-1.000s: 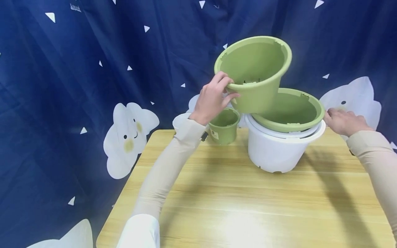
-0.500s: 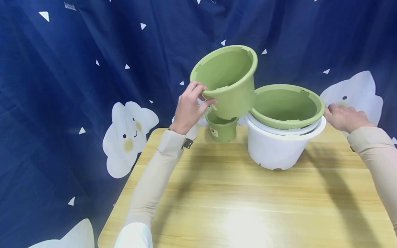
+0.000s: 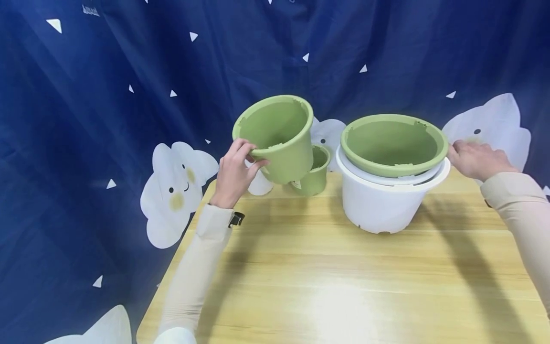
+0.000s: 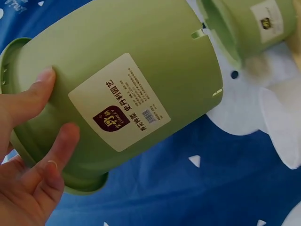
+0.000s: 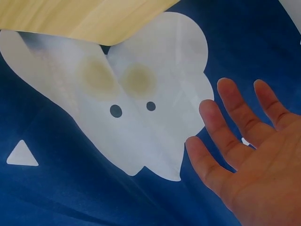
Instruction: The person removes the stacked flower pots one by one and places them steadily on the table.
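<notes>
In the head view, my left hand (image 3: 235,174) grips the rim of a green plastic flower pot (image 3: 285,157), which hangs tilted over the back of the table. The left wrist view shows a label (image 4: 120,103) on its outer wall. To the right, a larger green pot (image 3: 395,148) sits nested in white pots, the outermost a white pot (image 3: 378,210) standing on the table. My right hand (image 3: 479,160) is beside the green rim of that stack. Its fingers spread loosely with nothing in them in the right wrist view.
Behind the held pot stand a small green pot (image 3: 319,179) and a small white pot (image 3: 259,185), both partly hidden. The wooden table (image 3: 301,267) ends at a blue curtain (image 3: 240,48) with cloud prints.
My left hand has carried the green pot left and downward, away from the nested stack. My right hand has stayed almost in place beside the stack.
</notes>
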The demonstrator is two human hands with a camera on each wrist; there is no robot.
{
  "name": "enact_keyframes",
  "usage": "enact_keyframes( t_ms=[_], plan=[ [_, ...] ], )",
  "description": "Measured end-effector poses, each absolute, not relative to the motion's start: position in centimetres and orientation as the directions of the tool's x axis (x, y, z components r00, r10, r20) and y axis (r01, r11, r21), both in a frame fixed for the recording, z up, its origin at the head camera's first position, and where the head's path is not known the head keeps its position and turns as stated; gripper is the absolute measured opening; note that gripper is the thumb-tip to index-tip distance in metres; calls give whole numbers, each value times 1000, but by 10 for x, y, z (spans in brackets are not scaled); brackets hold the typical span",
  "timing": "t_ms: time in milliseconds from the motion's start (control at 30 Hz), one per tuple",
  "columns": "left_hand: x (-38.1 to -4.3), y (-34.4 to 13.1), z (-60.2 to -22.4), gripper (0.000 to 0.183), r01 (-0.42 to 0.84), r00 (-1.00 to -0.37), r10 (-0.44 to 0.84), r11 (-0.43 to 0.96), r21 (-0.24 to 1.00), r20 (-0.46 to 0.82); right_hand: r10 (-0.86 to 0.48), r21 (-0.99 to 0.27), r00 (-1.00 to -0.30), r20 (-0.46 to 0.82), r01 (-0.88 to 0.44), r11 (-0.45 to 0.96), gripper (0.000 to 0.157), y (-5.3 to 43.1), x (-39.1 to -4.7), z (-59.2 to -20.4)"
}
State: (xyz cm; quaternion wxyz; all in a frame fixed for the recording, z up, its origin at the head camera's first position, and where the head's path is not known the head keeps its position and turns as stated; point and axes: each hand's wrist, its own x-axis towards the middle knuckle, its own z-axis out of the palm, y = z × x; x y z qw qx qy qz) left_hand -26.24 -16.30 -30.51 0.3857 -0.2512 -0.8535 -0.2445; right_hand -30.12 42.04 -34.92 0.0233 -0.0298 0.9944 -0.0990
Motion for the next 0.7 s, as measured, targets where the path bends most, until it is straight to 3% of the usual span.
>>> enact_keyframes(
  t_ms=[700],
  plan=[
    [-228,-219,-367,37,494,-657,181,837,237,732,-62,-208,-997,-37,-53,977,84,421,-302,-350]
  ],
)
